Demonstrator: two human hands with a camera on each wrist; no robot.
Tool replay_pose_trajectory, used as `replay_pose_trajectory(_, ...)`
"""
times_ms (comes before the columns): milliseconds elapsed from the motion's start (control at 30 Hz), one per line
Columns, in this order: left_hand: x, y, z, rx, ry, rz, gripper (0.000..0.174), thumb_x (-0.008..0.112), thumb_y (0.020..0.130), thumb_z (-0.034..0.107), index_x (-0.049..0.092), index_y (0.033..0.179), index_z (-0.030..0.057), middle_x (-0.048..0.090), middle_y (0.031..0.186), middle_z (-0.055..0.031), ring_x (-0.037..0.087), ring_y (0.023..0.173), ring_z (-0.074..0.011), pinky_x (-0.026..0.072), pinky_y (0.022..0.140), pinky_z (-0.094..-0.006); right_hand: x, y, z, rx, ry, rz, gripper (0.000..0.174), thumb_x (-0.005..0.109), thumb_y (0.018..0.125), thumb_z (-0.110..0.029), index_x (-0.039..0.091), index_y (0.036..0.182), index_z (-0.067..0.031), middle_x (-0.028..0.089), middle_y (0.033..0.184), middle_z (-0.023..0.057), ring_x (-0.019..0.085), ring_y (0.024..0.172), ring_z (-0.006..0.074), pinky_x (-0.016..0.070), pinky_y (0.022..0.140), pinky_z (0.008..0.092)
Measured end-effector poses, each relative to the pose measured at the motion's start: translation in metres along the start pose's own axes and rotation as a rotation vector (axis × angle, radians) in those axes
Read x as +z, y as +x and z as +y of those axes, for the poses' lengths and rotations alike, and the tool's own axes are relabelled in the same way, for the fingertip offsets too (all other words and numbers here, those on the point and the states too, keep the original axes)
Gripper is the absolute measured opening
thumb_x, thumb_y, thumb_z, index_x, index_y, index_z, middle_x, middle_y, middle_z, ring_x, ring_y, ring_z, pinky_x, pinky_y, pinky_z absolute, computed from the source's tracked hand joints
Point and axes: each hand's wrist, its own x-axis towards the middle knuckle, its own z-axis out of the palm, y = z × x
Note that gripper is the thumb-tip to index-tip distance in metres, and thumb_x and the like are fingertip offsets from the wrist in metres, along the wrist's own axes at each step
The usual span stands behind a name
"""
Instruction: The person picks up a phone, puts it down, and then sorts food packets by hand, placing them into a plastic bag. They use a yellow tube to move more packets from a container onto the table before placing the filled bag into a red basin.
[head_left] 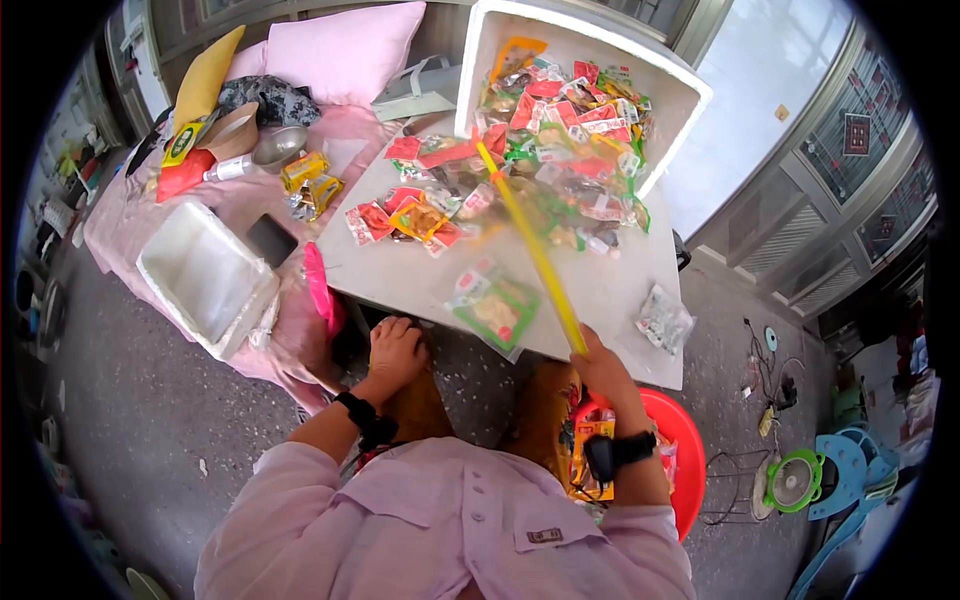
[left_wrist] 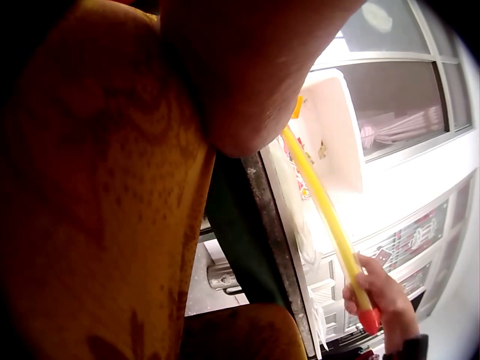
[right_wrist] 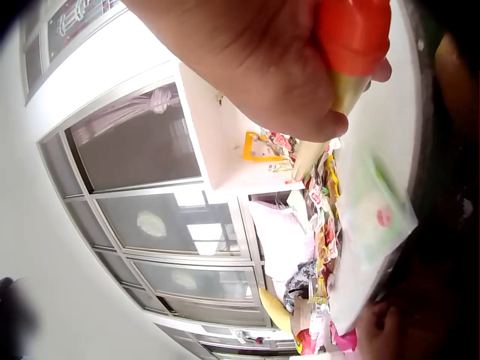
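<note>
My right hand [head_left: 604, 370] grips a long yellow stick [head_left: 535, 245] near its lower end; the red cap [right_wrist: 352, 34] there shows beside the palm in the right wrist view. The stick's far end overlaps a heap of small snack packets [head_left: 560, 170] in red, green and orange wrappers. Below the stick, a blurred green-edged packet [head_left: 490, 305] lies at the table's near edge. My left hand [head_left: 397, 350] rests on the left knee, holding nothing, its fingers loosely bent. The left wrist view shows the right hand [left_wrist: 382, 292] round the stick from the side.
A white foam box [head_left: 680, 130] lies tipped at the table's [head_left: 390, 270] back, packets spilling out. A clear bag [head_left: 664, 318] sits at the right edge. Beside my right leg stands a red basin [head_left: 685, 450] with packets. Left, a pink-covered bed holds another foam box [head_left: 205, 270] and a phone [head_left: 271, 240].
</note>
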Motion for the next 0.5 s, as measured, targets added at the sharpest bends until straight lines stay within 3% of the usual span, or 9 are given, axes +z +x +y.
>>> replay_pose_trajectory(100, -0.002, 0.0, 0.001, 0.005, 0.015, 0.011, 0.016, 0.056, 0.061, 0.019, 0.056, 0.075, 0.0107, 0.049, 0.096, -0.0057, 0.041, 0.099, -0.0253, 0.0303, 0.078, -0.04, -0.008, -0.05, -0.009, 0.003, 0.01, 0.025, 0.047, 0.047, 0.076, -0.016, 0.031, 0.119, -0.0058, 0.054, 0.084, 0.0254, 0.053, 0.079, 0.0383, 0.042, 0.066, 0.0428)
replay_pose_trajectory(200, -0.003, 0.0, 0.002, 0.014, 0.019, 0.013, 0.017, 0.056, 0.061, 0.019, 0.055, 0.075, 0.0103, 0.049, 0.097, -0.0057, 0.041, 0.099, -0.0252, 0.03, 0.079, -0.0399, -0.01, -0.085, 0.009, -0.03, 0.241, 0.034, 0.047, 0.049, 0.076, -0.014, 0.033, 0.119, -0.0059, 0.057, 0.076, 0.0161, 0.057, 0.068, 0.0278, 0.0437, 0.06, 0.0357)
replay_pose_trajectory(300, -0.004, 0.003, 0.006, 0.014, 0.011, -0.021, 0.017, 0.055, 0.061, 0.02, 0.055, 0.075, 0.0097, 0.049, 0.097, -0.0063, 0.041, 0.099, -0.0254, 0.0298, 0.08, -0.0402, -0.021, -0.094, -0.006, 0.138, 0.505, 0.067, 0.047, 0.051, 0.076, -0.012, 0.035, 0.119, -0.0062, 0.053, 0.07, 0.0063, 0.052, 0.056, 0.0149, 0.0421, 0.052, 0.0273)
replay_pose_trajectory(400, -0.005, 0.005, 0.007, 0.032, 0.03, -0.053, 0.018, 0.055, 0.062, 0.02, 0.055, 0.076, 0.0092, 0.049, 0.097, -0.007, 0.041, 0.099, -0.0255, 0.03, 0.081, -0.0407, -0.015, -0.055, 0.002, 0.127, 0.519, 0.113, 0.047, 0.05, 0.076, -0.01, 0.034, 0.12, -0.0061, 0.049, 0.068, 0.0043, 0.046, 0.052, 0.0091, 0.0397, 0.048, 0.0228)
replay_pose_trajectory(500, 0.0, 0.004, 0.007, 0.028, 0.045, -0.053, 0.018, 0.055, 0.061, 0.02, 0.055, 0.076, 0.0096, 0.049, 0.096, -0.0063, 0.041, 0.099, -0.0256, 0.0296, 0.079, -0.0403, -0.017, 0.004, -0.011, 0.184, 0.557, 0.094, 0.049, 0.05, 0.076, -0.013, 0.032, 0.12, -0.0052, 0.049, 0.065, 0.0052, 0.048, 0.048, 0.0122, 0.0402, 0.045, 0.0252)
